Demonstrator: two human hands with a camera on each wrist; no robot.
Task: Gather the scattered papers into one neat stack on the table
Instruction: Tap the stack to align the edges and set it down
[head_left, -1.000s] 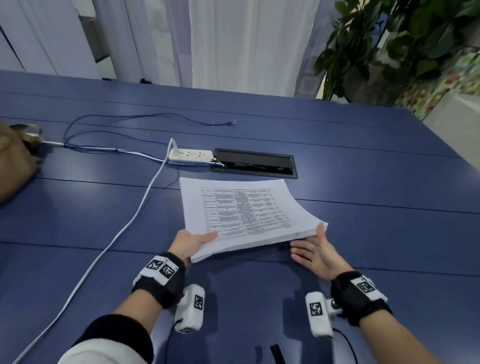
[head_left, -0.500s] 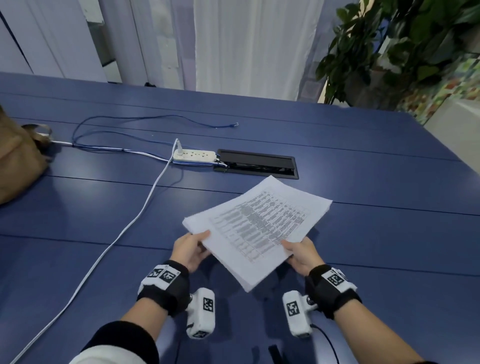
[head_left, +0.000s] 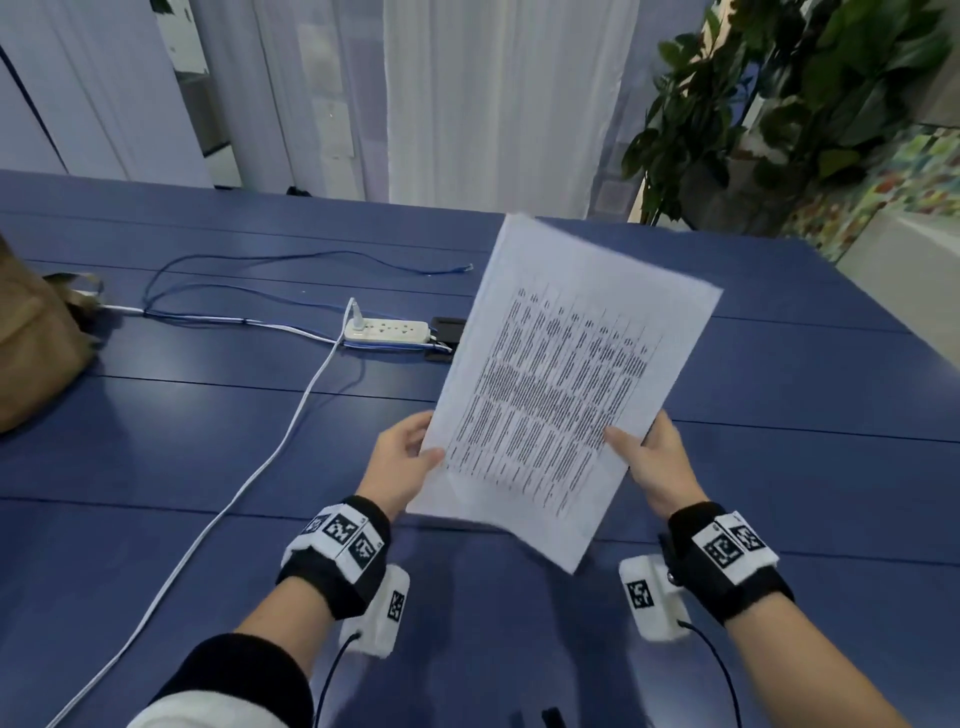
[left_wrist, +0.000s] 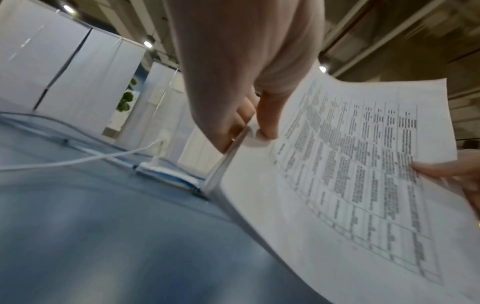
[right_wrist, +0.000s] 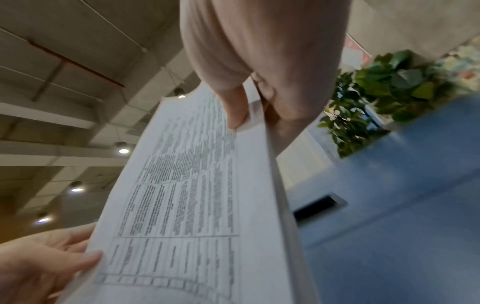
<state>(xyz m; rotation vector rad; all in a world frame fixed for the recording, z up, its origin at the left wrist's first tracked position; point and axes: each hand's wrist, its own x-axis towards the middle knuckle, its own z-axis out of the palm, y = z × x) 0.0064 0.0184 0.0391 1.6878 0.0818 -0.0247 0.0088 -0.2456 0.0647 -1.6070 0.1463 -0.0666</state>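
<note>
A stack of white printed papers (head_left: 561, 384) is lifted off the blue table (head_left: 208, 452) and tilted up on end, its printed table facing me. My left hand (head_left: 410, 457) pinches its left long edge, thumb on the front and fingers behind. My right hand (head_left: 649, 457) pinches the right long edge the same way. In the left wrist view the thumb presses the paper stack (left_wrist: 350, 174) near its edge. The right wrist view shows the paper stack (right_wrist: 187, 195) edge-on under my thumb.
A white power strip (head_left: 387, 331) with a white cable (head_left: 234, 493) lies behind the papers, beside a black cable hatch (head_left: 444, 332). A thin blue cable (head_left: 291, 260) loops further back. A brown bag (head_left: 31, 353) sits at the left edge. Potted plants (head_left: 779, 104) stand beyond the far right corner.
The stack lay flat on the table a second ago. Both hands have since lifted it, turned it clockwise and tipped it up toward me.
</note>
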